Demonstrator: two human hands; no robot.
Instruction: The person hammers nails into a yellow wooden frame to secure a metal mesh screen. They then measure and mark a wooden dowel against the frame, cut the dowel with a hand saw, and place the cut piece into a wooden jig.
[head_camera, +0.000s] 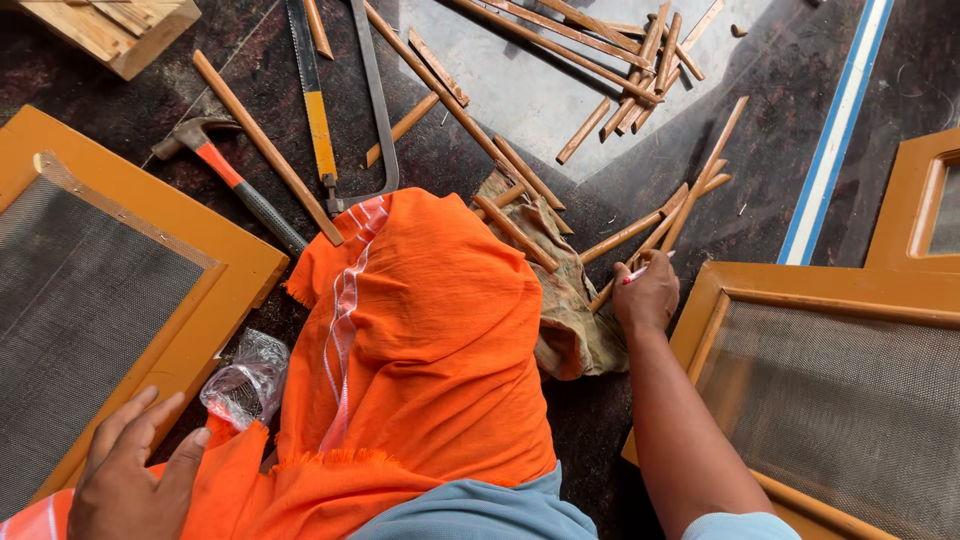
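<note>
My knee, draped in fringed orange cloth (430, 340) with a pale stripe, fills the middle and hides the floor beneath it, part of the rumpled brownish rag (565, 300) and the end of the hammer (225, 180). My right hand (647, 293) is curled shut around a thin pink pen (640, 270); only its tip pokes out past my knuckles, set against slim wooden sticks (650, 225) lying loosely crossed on the dark, speckled stone floor (760, 190). My left hand (135, 470) lies open, fingers spread, at the bottom edge, cut off at the wrist, just beside a crinkled clear plastic bag (245, 380) whose contents I cannot make out. To its left sits an ochre-painted wooden frame (190, 330) filled with fine grey wire mesh; a matching frame (800, 285) by my right forearm runs out of view. A hacksaw (375, 110) with a thin metal bow and a handsaw with a yellow-banded blade (315, 100) lie above, their tops cropped.
</note>
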